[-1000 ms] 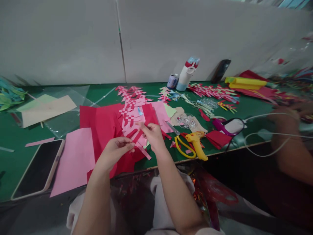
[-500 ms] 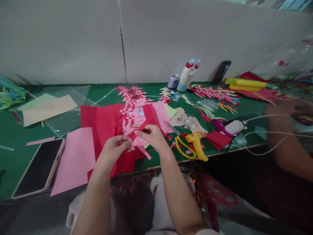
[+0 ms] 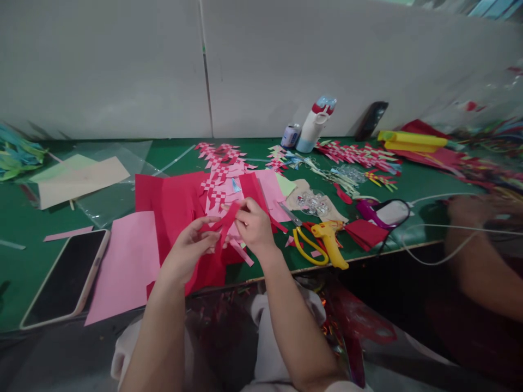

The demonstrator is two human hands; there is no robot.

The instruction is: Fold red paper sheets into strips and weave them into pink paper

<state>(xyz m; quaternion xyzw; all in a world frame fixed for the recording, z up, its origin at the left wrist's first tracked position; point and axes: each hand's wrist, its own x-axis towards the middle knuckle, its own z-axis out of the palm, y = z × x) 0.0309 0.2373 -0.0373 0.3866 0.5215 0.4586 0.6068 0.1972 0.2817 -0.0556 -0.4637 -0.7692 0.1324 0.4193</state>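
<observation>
Between my two hands is a red paper strip (image 3: 227, 222), crossed over or folded; its exact form is blurred. My left hand (image 3: 192, 245) pinches its lower left part, fingers closed. My right hand (image 3: 254, 224) grips its upper end between thumb and fingers. Beneath lie large red paper sheets (image 3: 171, 196), and a pink strip (image 3: 243, 253) rests just under my right hand. Woven red-and-pink paper pieces (image 3: 218, 171) are heaped behind my hands. A pink sheet (image 3: 126, 261) lies left of my left hand.
Yellow-handled scissors (image 3: 308, 251) and a yellow glue gun (image 3: 330, 242) lie right of my hands near the table edge. A phone (image 3: 65, 280) rests at the left. A bottle (image 3: 314, 125) and a can (image 3: 290, 136) stand by the wall. Another person's arm (image 3: 474, 239) is at the right.
The red strip has swung from lying slantwise to a more upright, crossed position. My right hand has turned and its fingers have curled in. The other person's hand has moved down and left.
</observation>
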